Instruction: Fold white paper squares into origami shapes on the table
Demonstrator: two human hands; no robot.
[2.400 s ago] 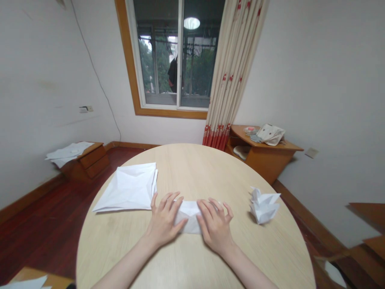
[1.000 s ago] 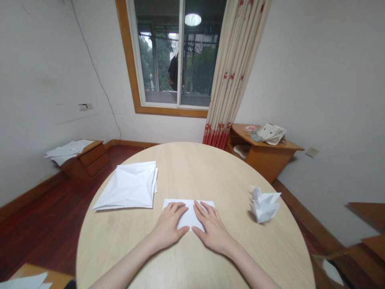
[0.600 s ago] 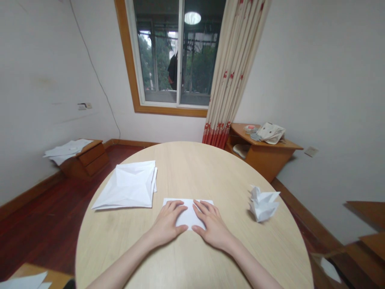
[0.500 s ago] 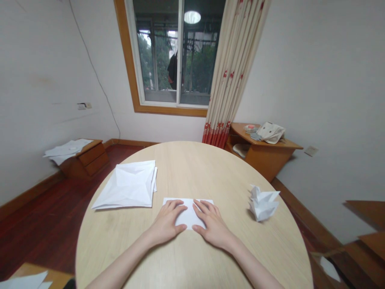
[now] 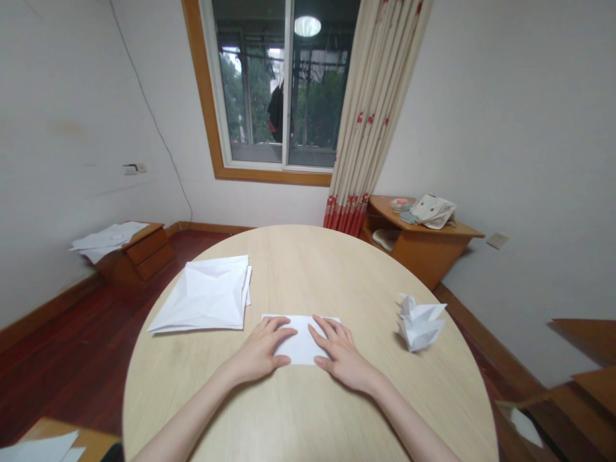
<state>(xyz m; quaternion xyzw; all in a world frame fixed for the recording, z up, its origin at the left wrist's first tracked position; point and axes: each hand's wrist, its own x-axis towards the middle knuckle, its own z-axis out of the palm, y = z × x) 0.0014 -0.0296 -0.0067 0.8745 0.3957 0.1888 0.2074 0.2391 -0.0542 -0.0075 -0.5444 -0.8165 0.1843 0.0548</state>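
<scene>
A small white sheet of paper (image 5: 301, 343) lies flat on the round wooden table (image 5: 298, 410), in front of me. My left hand (image 5: 264, 346) rests on its left side, fingers spread and thumb near the lower edge. On the right side lies my right hand (image 5: 341, 351), fingers likewise apart. Both palms cover the sheet's side edges, while its middle shows between them. To the left is a stack of creased white paper sheets (image 5: 212, 295). Folded white paper shapes (image 5: 420, 323) with pointed tips stand together to the right.
A wooden cabinet (image 5: 149, 253) with papers on top stands at the left wall. Behind the table's right side is a corner cabinet (image 5: 418, 247) holding a cloth bag (image 5: 434, 212). A patterned curtain (image 5: 370, 115) hangs beside the window (image 5: 283, 90).
My hands have slid slightly apart toward the sheet's sides, showing more of its middle. The sheet, the stack and the folded shapes stay in place.
</scene>
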